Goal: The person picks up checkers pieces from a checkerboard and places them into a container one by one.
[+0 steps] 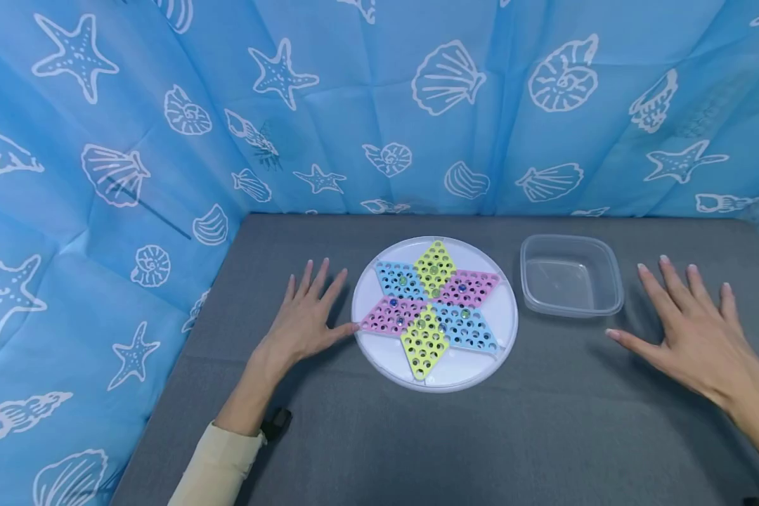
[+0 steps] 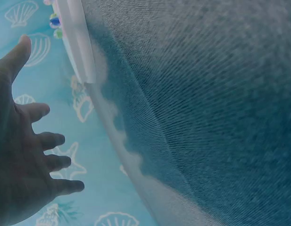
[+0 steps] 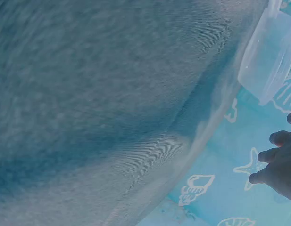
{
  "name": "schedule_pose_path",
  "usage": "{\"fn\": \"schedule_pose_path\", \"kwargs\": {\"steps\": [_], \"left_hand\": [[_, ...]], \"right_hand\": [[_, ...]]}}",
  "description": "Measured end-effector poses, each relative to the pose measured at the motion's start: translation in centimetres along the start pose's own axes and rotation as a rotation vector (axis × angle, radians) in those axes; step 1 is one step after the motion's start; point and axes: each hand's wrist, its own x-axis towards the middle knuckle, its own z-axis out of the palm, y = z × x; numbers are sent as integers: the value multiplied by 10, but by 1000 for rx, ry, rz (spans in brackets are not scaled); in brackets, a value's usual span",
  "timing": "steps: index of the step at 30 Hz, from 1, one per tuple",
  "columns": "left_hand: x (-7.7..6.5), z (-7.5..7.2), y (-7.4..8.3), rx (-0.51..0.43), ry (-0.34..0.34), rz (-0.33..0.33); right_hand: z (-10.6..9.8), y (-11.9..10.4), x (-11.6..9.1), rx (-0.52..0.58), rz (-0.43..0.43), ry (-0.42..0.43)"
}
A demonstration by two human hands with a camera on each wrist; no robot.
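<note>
A round white Chinese checkers board (image 1: 379, 358) lies on the grey table, its star of yellow, pink and blue points full of holes. Several glass marbles (image 1: 462, 287) sit scattered in those holes. My left hand (image 1: 306, 320) is spread just left of the board, thumb tip right at its rim, holding nothing. To the board's right stands a clear plastic container (image 1: 572, 309) with no lid on it. My right hand (image 1: 702, 334) is spread to the right of that container, fingers apart and nothing in them. In the left wrist view, the board's edge (image 2: 81, 42) shows beyond the thumb.
A grey cloth (image 1: 512, 436) covers the table. Behind it and along the left hangs a blue curtain (image 1: 354, 84) with white shells and starfish. A dark strap (image 1: 277, 424) sits at the left wrist, by a cream sleeve (image 1: 218, 464).
</note>
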Motion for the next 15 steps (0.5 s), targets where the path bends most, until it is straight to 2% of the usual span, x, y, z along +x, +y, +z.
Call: {"fn": "schedule_pose_path", "kwargs": {"steps": [8,15], "left_hand": [[4,-3,1,-17,9,9],[13,-1,1,-104,15,74]], "right_hand": [[-9,-17,4,24,-60,29],[-14,-38,10,87,-131,80]]}}
